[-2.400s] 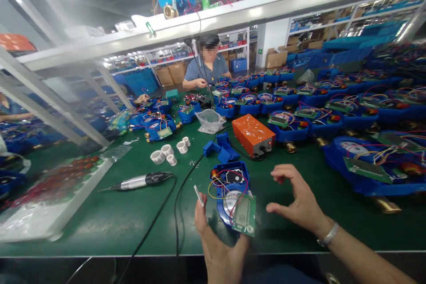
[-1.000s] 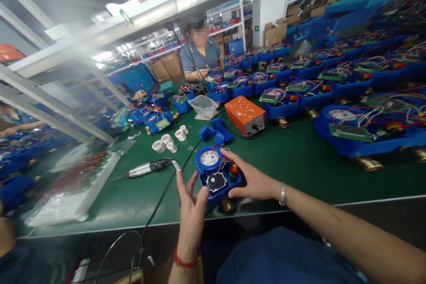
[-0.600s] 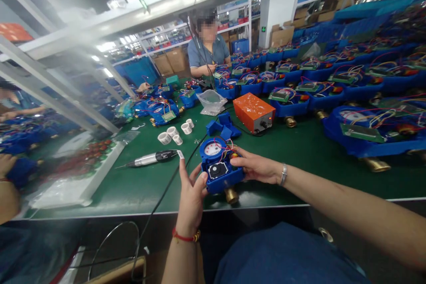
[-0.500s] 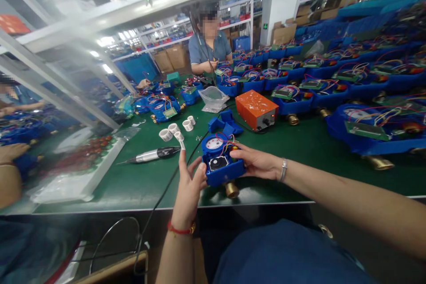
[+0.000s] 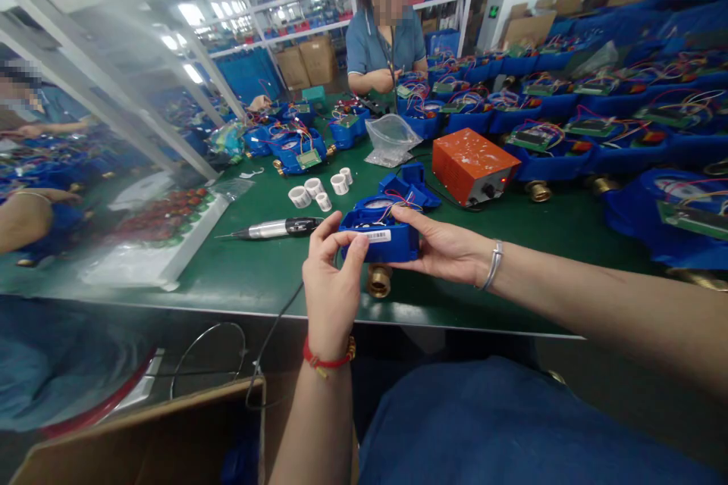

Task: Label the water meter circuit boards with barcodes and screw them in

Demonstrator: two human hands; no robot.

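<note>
A blue water meter with its lid open is tilted so that its front side faces me, and its brass fitting points my way. My right hand grips it from the right, thumb on the upper rim and fingers underneath. A small white barcode label lies against the front side. At the label's left end is the thumb of my left hand, whose fingers curl around the meter's left corner. Coloured wires stick out of the top of the housing.
An electric screwdriver and several white label rolls lie on the green table. Behind the meter are an orange power box and a plastic bag. Rows of wired meters stand right. A co-worker sits opposite.
The meter has tipped, bringing its front side into view. My left hand has brought the label from its fingertip to that side, and its fingers have closed in. The camera view has shifted.
</note>
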